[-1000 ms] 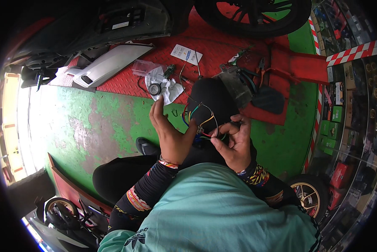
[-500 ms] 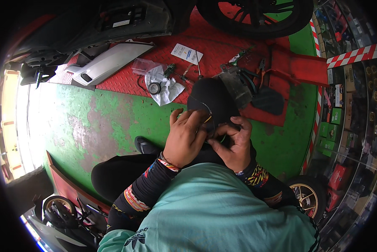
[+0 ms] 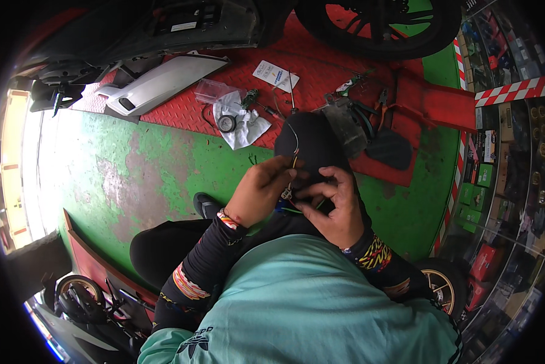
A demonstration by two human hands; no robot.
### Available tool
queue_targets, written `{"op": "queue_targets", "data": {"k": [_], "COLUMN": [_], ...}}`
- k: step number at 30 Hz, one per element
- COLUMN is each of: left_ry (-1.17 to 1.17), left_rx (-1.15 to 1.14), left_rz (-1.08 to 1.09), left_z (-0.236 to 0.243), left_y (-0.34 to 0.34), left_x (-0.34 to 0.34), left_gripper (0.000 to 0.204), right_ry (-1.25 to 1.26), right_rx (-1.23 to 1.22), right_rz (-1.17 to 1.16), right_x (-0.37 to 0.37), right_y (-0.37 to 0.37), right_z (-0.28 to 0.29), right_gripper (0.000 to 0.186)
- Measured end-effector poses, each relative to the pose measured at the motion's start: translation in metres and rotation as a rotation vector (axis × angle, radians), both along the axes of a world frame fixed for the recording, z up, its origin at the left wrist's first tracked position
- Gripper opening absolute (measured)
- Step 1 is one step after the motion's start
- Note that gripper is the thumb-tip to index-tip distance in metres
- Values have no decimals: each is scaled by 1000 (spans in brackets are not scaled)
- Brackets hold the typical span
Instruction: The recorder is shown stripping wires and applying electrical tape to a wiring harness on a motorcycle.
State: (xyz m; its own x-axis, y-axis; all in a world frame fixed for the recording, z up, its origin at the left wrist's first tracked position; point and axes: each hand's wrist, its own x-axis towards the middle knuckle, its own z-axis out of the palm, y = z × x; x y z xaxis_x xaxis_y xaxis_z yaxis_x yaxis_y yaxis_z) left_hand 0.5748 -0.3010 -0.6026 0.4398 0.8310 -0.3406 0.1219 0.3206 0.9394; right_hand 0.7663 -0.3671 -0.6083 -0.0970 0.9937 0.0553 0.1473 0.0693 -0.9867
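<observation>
Above my dark-clad knee (image 3: 309,142), both of my hands work on a small bundle of thin wires. My left hand (image 3: 259,191) is closed, pinching the wires near a small pale connector (image 3: 286,193). From its fingertips a thin wire (image 3: 296,141) with a yellow part curves up over the knee. My right hand (image 3: 339,209) is curled, its thumb and fingers around a green wire (image 3: 293,210) just right of the connector. Something blue (image 3: 280,207) shows beneath the connector. Fingers partly hide where the wires join.
Ahead, a red platform (image 3: 181,112) carries a white fairing panel (image 3: 163,82), white cloth (image 3: 248,128), clear plastic box (image 3: 215,91), screwdriver (image 3: 291,91) and pliers (image 3: 382,100). A motorcycle wheel (image 3: 379,30) stands beyond; a display case (image 3: 509,170) is at right.
My left hand has shifted slightly left and down, turning so the connector and blue part show. The right hand's fingers have moved a little towards the left. The view has shifted slightly.
</observation>
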Motion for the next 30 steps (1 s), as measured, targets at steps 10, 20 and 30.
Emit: {"op": "queue_targets", "data": {"k": [10,20,30], "left_ry": [208,38,139], "left_rx": [104,-19,17], "left_rz": [91,195,187], "left_z": [-7,-2,5], "left_y": [-7,-12,-19], "left_x": [10,14,19], "left_gripper": [31,15,18], "right_ry": [-191,-195,-419], "right_rx": [62,-139,121], "right_rz": [135,151,61], "right_x": [7,24,35], "right_y": [-1,27,40], "right_z": [10,20,10], "right_gripper": [57,22,15]}}
